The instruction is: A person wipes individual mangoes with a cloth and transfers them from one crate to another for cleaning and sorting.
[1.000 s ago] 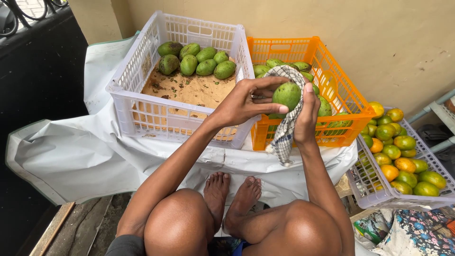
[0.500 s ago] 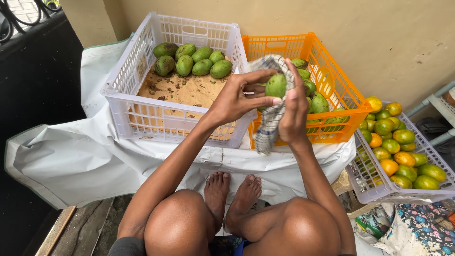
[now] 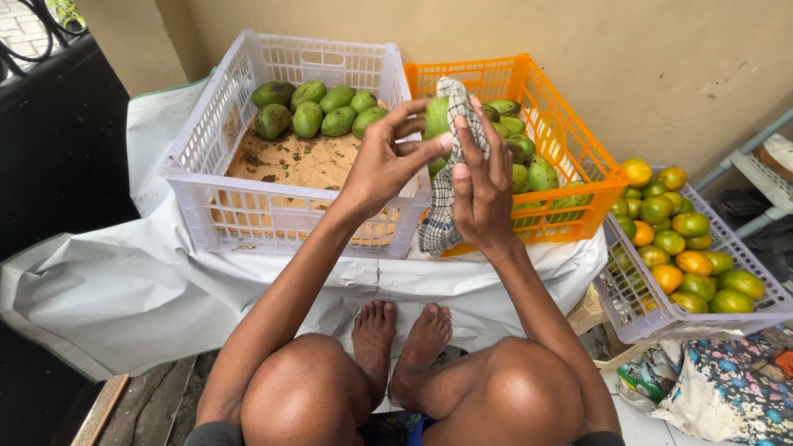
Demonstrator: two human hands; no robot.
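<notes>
two hands (image 3: 429, 169), green mango (image 3: 435, 124) mostly hidden behind checked cloth (image 3: 442, 198)

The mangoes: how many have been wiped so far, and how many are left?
About seven mangoes lie in the white crate, apparently done. The left hand holds one mango while the right hand presses a checked cloth on it. More wait in the orange crate.

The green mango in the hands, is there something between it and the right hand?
Yes. A checked cloth lies between the right hand and the green mango, draped over the fruit and hanging down below the palm. The left hand touches the mango directly with its fingertips, nothing in between.
</notes>
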